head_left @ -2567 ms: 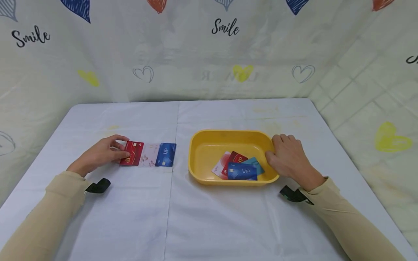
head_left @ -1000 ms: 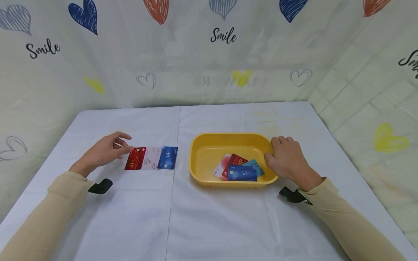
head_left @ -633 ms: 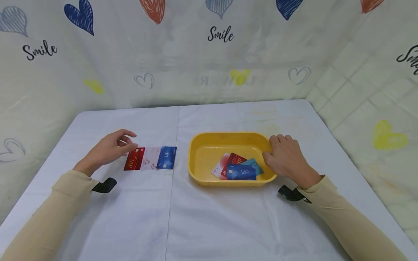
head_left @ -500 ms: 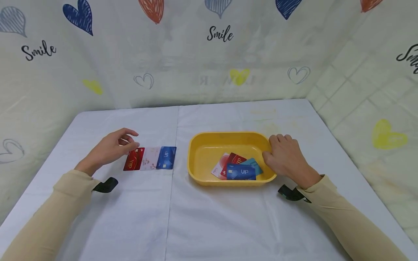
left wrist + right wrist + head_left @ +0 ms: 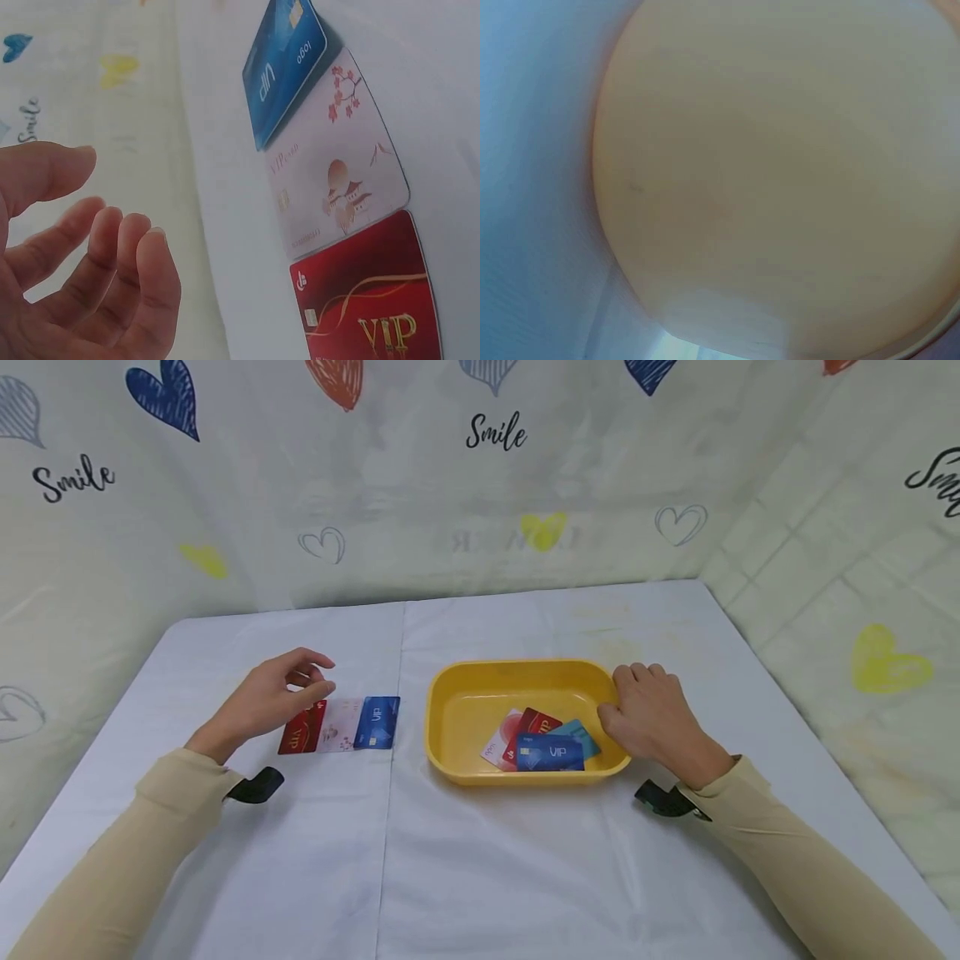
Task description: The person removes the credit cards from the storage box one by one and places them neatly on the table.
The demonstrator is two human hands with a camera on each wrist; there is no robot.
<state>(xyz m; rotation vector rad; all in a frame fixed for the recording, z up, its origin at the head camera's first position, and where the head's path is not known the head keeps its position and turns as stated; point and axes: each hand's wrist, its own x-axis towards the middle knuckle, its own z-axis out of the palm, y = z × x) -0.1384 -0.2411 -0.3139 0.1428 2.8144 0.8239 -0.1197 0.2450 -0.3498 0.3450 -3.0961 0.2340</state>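
My left hand hovers over the left part of the table with loosely bent fingers and nothing in them. Below it lies a row of cards: a red VIP card, a pale pink card and a blue VIP card. The thumb overlaps the red card's far corner in the head view. The left wrist view shows the blue card tilted, its edge over the pink card. My right hand grips the right rim of a yellow tray; its yellow wall fills the right wrist view.
Inside the tray, several cards lie overlapped: a blue VIP card on top, with a teal card, a red card and a pink card under it. A white cloth covers the table. A printed curtain hangs behind.
The left hand was at the red card, let go of it, and has moved right and up. The right hand stays on the tray rim. The camera view has shifted slightly.
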